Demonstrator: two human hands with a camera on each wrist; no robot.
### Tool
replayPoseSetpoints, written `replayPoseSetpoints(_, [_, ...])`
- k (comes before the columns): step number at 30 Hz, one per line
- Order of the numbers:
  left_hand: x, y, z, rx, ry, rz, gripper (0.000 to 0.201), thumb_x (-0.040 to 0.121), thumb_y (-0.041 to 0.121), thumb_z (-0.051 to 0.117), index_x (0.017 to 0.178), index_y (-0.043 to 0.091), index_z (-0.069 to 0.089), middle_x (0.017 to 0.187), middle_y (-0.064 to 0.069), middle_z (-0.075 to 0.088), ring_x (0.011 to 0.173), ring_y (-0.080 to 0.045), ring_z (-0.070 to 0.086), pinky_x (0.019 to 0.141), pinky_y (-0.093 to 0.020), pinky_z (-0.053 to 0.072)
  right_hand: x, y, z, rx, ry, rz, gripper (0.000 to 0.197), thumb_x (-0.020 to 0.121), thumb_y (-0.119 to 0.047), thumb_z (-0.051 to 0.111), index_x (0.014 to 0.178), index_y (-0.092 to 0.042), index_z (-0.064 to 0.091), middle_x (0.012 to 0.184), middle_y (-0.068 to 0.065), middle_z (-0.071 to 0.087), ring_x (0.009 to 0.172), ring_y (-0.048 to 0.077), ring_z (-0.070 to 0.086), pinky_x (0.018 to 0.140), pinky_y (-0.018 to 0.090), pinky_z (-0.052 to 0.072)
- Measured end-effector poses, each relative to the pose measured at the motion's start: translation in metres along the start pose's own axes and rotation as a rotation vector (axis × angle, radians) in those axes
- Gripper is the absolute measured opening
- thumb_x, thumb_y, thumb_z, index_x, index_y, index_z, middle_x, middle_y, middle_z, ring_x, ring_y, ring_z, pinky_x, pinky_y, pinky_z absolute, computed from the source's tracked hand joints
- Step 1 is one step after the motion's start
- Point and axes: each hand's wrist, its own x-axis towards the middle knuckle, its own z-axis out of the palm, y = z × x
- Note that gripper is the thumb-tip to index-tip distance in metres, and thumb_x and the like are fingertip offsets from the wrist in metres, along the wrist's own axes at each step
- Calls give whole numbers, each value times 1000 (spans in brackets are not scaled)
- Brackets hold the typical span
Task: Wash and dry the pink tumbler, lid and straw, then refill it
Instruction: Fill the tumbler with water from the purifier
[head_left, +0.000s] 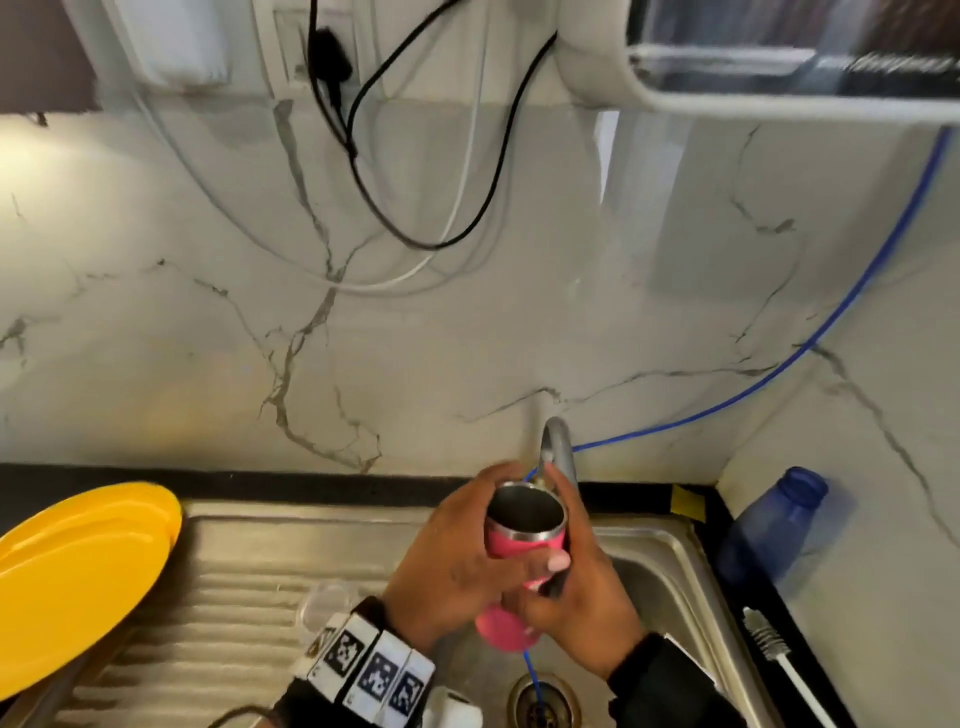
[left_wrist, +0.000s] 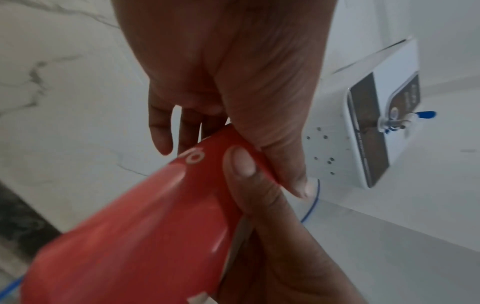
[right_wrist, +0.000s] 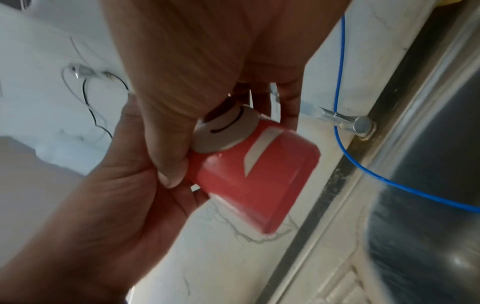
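Both hands wrap the pink tumbler above the sink, near the tap at twelve o'clock: left hand and right hand curled round it. Lid off; washing seems underway, though running water isn't discernible. Drying and refilling remain.

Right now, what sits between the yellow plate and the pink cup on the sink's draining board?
In the head view, a small clear plastic piece lies on the ribbed draining board, between the yellow plate and the pink cup held in both hands.
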Motion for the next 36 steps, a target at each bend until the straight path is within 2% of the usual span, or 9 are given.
replayPoseSetpoints(3, [14, 34, -11, 4, -43, 92, 59, 73, 56, 83, 119, 65, 48, 121, 26, 63, 104, 3, 65, 87, -15, 52, 3, -18, -30, -32, 52, -30, 116, 64, -29, 94, 152, -43, 19, 134, -23, 59, 122, 6, 61, 104, 41, 51])
replayPoseSetpoints(6, [46, 85, -44, 182, 44, 263, 59, 75, 70, 70, 128, 54, 49, 127, 28, 59, 107, 1, 62, 80, -15, 49, 15, -58, -78, -101, 139, -116, 118, 60, -39, 95, 147, -57, 18, 132, -28, 59, 120, 0, 60, 105, 36, 49])
replayPoseSetpoints(11, [90, 227, -100, 382, 251, 721, 34, 91, 45, 64, 123, 38, 60, 117, 23, 62, 104, -4, 63, 80, -12, 46, 31, -160, -150, -157, 376, -345, 117, 64, -42, 92, 145, -64, 11, 123, -28, 64, 100, 4, 70, 89, 18, 53])
replayPoseSetpoints(17, [132, 366, -106, 429, 332, 1037, 35, 94, 26, 69, 127, 23, 60, 108, 19, 57, 86, 8, 58, 77, -6, 40, 34, -263, -207, -210, 512, -562, 121, 74, -38, 84, 150, -57, -7, 109, -29, 69, 92, 2, 71, 79, 9, 52])
replayPoseSetpoints(20, [154, 415, -97, 550, 323, 1142, 49, 96, 22, 64, 142, 15, 50, 130, 1, 58, 107, -3, 56, 92, -8, 35, 42, -291, -225, -284, 559, -590, 123, 74, -45, 83, 151, -54, -13, 106, -21, 71, 92, 1, 71, 84, 19, 55])
replayPoseSetpoints(23, [175, 441, -87, 631, 248, 1099, 54, 99, 21, 59, 149, 13, 43, 142, -6, 56, 126, -15, 53, 103, -16, 34, 50, -303, -235, -347, 591, -591, 126, 72, -50, 82, 153, -48, -14, 111, -18, 67, 91, -1, 69, 87, 26, 54])
replayPoseSetpoints(28, [197, 441, -78, 678, 174, 993, 48, 99, 1, 49, 146, 12, 50, 137, -6, 62, 124, -14, 57, 95, -7, 34, 60, -301, -246, -389, 590, -547, 126, 74, -50, 82, 154, -45, -14, 108, -15, 64, 90, -3, 67, 82, 22, 49])
replayPoseSetpoints(31, [203, 438, -85, 732, 166, 985, 62, 88, -12, 45, 144, 13, 53, 137, -7, 63, 125, -21, 59, 102, -17, 42, 66, -299, -250, -403, 593, -529, 125, 75, -50, 82, 155, -42, -14, 107, -18, 61, 90, -3, 65, 81, 22, 48])
replayPoseSetpoints(36, [199, 432, -91, 708, 188, 1039, 71, 80, -19, 40, 139, 15, 61, 133, 0, 65, 110, 9, 46, 89, 10, 26, 78, -293, -253, -390, 609, -525, 120, 75, -50, 82, 157, -39, -5, 122, -10, 61, 96, 0, 64, 81, 19, 49])
